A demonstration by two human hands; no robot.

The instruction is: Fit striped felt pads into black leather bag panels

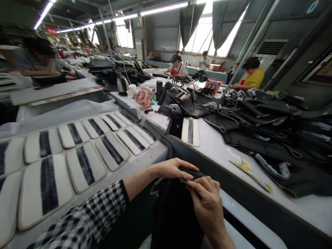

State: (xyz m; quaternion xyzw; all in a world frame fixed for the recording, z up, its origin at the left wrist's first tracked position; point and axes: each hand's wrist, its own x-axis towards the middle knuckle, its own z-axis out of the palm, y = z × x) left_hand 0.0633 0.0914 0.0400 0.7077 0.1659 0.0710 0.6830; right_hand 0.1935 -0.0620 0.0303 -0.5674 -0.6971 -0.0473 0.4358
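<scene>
A black bag [176, 214] hangs in front of me at the lower middle, and its dark surface shows little detail. My left hand [172, 169], in a black-and-white checked sleeve, grips its top edge between thumb and fingers. Close by on the right, my right hand [207, 197] pinches the same edge with its fingers curled. The two hands' fingertips nearly meet there; what lies right under them is partly hidden. A bit of clear plastic wrap [155, 186] shows at the bag's left side, below my left wrist.
White panels with dark stripes [86, 167] cover the left table. On the right bench lie a yellow-and-white tool [250, 173], one more striped panel [191, 131] and heaped black bags [269, 128]. A pink fan [143, 99] and a kettle [121, 84] stand farther back. Several people work around.
</scene>
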